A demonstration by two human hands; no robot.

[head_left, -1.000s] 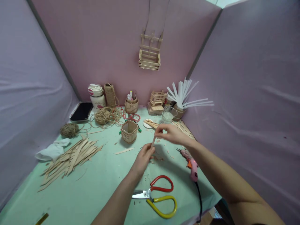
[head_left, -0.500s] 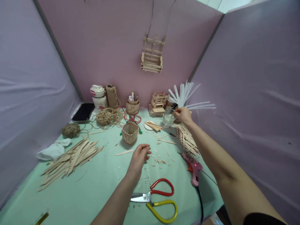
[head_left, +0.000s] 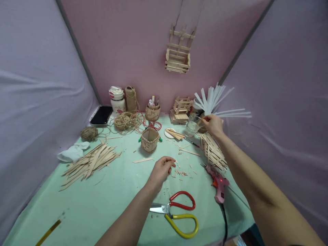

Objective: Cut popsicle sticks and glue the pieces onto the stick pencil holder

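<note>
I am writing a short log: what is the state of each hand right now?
Left hand: half open, fingers loosely curled, nothing seen in it.
Right hand: fingers pinched closed at the clear cup; cannot tell what they hold.

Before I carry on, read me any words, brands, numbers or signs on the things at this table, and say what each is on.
No text can be read for certain.
White lidded jar: small marks on its side, too blurred to read.
Small square basket: raised shapes on its front; I cannot tell whether they are letters.
Pink glue gun: a red light shows, no legible label.
Phone: screen dark, no text visible.
</note>
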